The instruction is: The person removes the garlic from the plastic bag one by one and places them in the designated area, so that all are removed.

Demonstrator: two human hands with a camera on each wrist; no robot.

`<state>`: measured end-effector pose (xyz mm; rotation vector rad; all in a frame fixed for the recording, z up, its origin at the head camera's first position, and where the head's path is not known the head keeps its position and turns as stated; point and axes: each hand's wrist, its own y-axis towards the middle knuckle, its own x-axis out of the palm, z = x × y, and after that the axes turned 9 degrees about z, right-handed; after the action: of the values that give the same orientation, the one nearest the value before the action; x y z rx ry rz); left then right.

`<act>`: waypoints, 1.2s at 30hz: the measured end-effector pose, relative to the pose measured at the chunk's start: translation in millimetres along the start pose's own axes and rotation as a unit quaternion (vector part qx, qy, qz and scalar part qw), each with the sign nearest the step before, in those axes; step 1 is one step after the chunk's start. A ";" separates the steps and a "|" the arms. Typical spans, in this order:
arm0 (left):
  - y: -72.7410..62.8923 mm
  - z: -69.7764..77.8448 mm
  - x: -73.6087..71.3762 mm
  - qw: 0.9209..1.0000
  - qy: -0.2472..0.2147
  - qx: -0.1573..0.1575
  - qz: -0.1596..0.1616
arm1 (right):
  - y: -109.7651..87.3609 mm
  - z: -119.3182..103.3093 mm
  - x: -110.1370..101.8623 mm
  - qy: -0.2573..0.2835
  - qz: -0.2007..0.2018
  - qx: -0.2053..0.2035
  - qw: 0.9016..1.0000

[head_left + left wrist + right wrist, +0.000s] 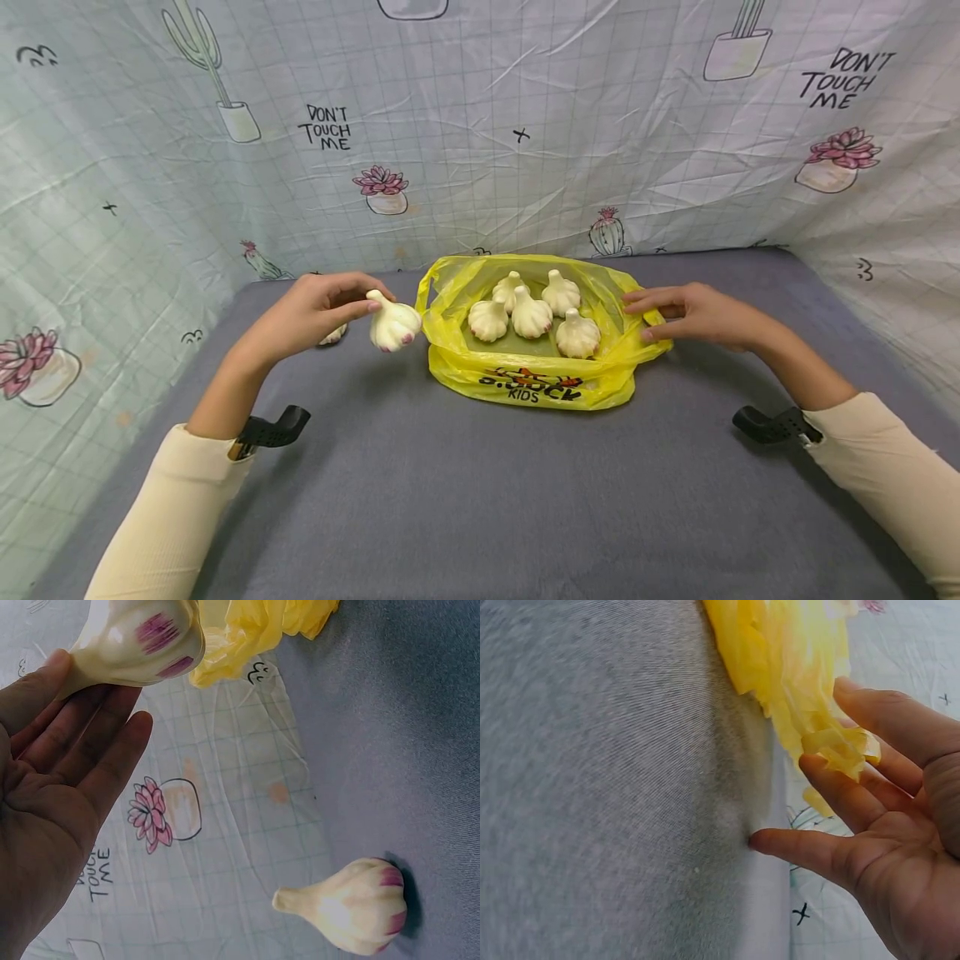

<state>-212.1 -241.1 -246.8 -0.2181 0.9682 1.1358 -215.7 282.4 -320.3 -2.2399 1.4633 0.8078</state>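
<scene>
My left hand [326, 308] pinches a white garlic bulb [393, 325] by its neck, beside the left edge of a yellow plastic bag [525, 375]. Purple marks show on the bulb's underside in the left wrist view. The bag lies with its mouth wide, and several garlic bulbs [532, 314] sit inside it. At the bag's right edge, my right hand [697, 315] holds the rim, with plastic between thumb and fingers; the little finger sticks out away from the bag in the right wrist view. Another garlic bulb [352, 907] lies on the table, mostly hidden behind the left hand in the head view.
A grey cloth covers the table [480, 500]. Behind and beside it hangs a pale curtain [480, 150] printed with potted plants and lettering. Each wrist wears a black camera mount [277, 427] that juts inward over the table.
</scene>
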 end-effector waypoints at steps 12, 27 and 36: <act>2.6 -6.2 -1.5 1.000 0.015 -0.006 0.003 | 0.2 7.4 -0.6 0.053 0.005 0.014 0.998; 6.5 -28.9 -5.5 0.999 0.029 -0.029 0.009 | -0.6 8.0 -3.0 0.054 0.000 0.026 0.998; 12.4 -41.2 -7.5 0.998 0.060 -0.036 -0.008 | -0.6 7.9 -3.0 0.046 -0.003 0.022 0.999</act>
<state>-245.2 -265.1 -261.9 -0.3550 1.0312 1.1533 -218.2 289.3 -324.5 -2.2753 1.5009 0.6720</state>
